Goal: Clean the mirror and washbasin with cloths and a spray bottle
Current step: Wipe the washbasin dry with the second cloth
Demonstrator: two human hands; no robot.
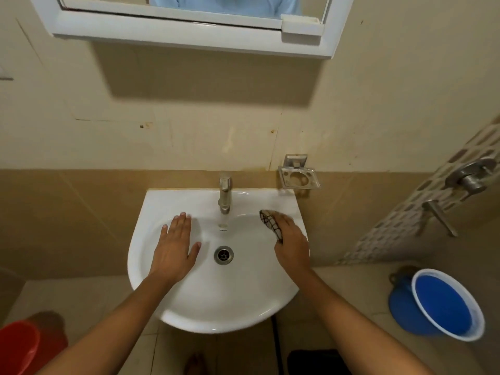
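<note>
A white washbasin [216, 299] hangs on the tiled wall with a steel tap [224, 194] at its back and a drain [223, 255] in the middle. My left hand [176, 243] lies flat and open on the basin's left inner slope, holding nothing. My right hand [290, 246] presses a dark-checked cloth [270, 222] against the basin's right rim; the cloth sticks out past my fingers. The white-framed mirror [189, 25] is above, only its lower edge in view. No spray bottle is visible.
An empty metal soap holder [299, 178] is fixed to the wall right of the tap. Shower valve handles [469, 178] stick out from the right wall. A blue bucket [446, 304] stands on the floor at right, a red bucket [19, 347] at lower left.
</note>
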